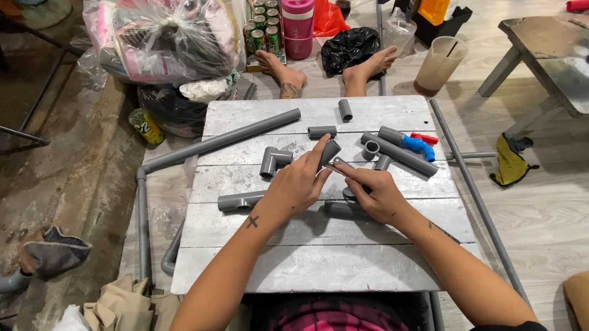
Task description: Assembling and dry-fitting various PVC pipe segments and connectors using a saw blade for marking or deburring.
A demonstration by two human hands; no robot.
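My left hand point(298, 181) grips a short grey pipe piece point(330, 151) at the middle of a low whitewashed wooden board point(324, 262). My right hand point(374, 192) pinches the lower end of that same piece and rests on a grey fitting point(348, 195) and a grey pipe section point(335, 212) beneath it. A grey elbow fitting point(273, 161) lies just left of my left hand, and a grey tee fitting point(239, 201) lies below it.
A long grey pipe point(222, 142) runs across the board's upper left. Short couplings point(322, 131) point(345, 109), a grey tube point(402, 154), a blue piece point(416, 145) and a red piece point(424, 138) lie at upper right. Bare feet point(285, 74), bags, a pink bottle point(298, 22) and a plastic cup point(440, 64) sit beyond.
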